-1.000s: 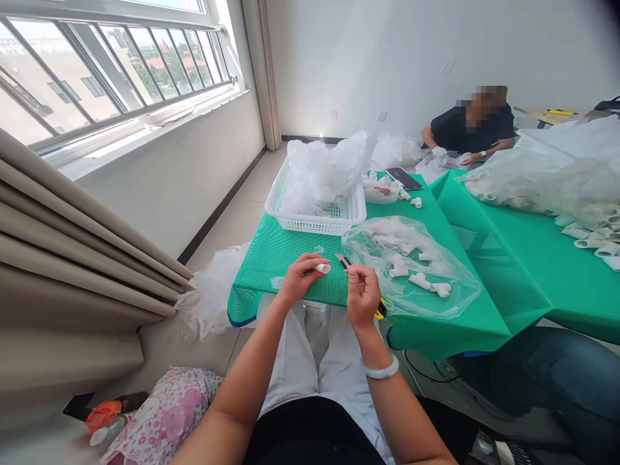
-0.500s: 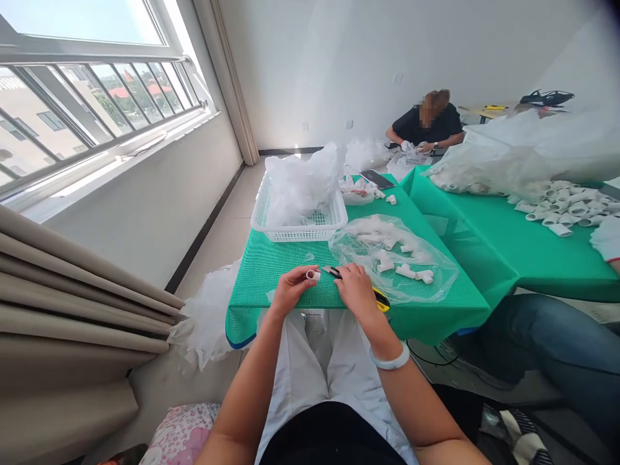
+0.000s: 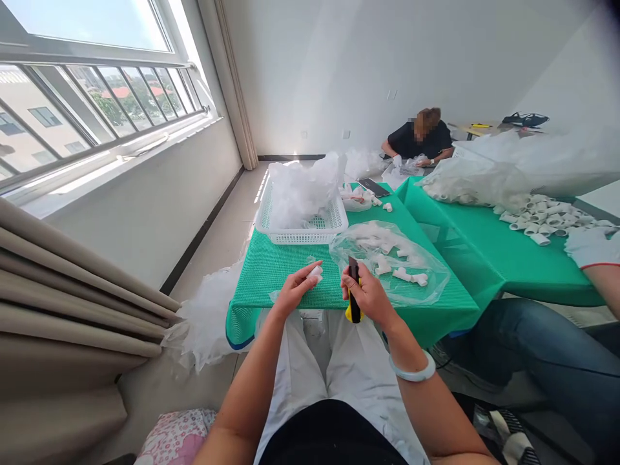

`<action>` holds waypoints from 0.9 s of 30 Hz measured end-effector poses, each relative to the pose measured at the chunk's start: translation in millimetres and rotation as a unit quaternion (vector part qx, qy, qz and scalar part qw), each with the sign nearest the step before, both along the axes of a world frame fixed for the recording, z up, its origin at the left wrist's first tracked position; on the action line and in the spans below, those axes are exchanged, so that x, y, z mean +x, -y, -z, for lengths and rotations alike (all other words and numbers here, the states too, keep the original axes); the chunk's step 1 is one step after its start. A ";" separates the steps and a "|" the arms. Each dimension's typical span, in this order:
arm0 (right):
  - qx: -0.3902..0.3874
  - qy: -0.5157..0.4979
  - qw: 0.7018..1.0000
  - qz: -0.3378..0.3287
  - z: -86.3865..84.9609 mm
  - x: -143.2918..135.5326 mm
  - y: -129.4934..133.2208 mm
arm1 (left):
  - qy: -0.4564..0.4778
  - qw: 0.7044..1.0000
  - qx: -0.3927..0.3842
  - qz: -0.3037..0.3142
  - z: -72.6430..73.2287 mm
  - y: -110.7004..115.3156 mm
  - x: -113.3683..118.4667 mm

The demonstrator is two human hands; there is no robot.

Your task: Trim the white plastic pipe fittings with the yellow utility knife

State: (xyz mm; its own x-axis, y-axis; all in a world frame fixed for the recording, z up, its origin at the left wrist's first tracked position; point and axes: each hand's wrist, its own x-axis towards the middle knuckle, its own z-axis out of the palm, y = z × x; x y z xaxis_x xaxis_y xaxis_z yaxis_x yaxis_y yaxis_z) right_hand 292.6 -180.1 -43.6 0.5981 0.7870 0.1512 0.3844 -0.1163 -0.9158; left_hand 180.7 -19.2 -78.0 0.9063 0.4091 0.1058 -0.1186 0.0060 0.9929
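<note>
One green-covered table (image 3: pixel 261 268) has its left edge slanting down the frame to a hanging corner at lower left, with a stretch of cloth between that edge and our left hand (image 3: pixel 294 288). At upper centre-left, a white basket (image 3: pixel 310 238) heaped with clear plastic stands beyond this hand, a band of cloth between them. We pinch a white fitting (image 3: pixel 316 272) between the left thumb and fingers, near the middle of the frame and just inside the table's front edge. Our fingers partly cover it, so we cannot tell where its openings face. A gap of green separates it from the utility knife (image 3: pixel 355 297), which we grip with the curled fingers of our right hand (image 3: pixel 369 292). The knife's long axis runs almost straight up the frame; the blade points away from us, and the yellow end reaches down past the front edge. Just beyond and to the right of this hand, a clear bag (image 3: pixel 419 294) of white fittings leaves our right hand less room on that side. Farther right, cloth stretches towards a pile of fittings (image 3: pixel 542 216), with another person's gloved hand (image 3: pixel 593 247) beside it.
</note>
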 end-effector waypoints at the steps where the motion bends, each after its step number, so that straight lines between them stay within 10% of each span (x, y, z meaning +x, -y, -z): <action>1: -0.015 0.014 0.999 -0.025 -0.9 -3.4 -3.6 | -0.001 1.000 0.004 0.001 0.0 -0.2 0.1; 21: -0.100 0.058 0.993 -0.040 15.7 -22.8 -12.5 | 0.010 0.999 -0.037 -0.019 8.6 4.0 7.3; 27: -0.165 0.139 0.976 -0.011 19.6 -23.4 -11.4 | 0.001 0.998 0.052 -0.045 3.7 10.3 7.7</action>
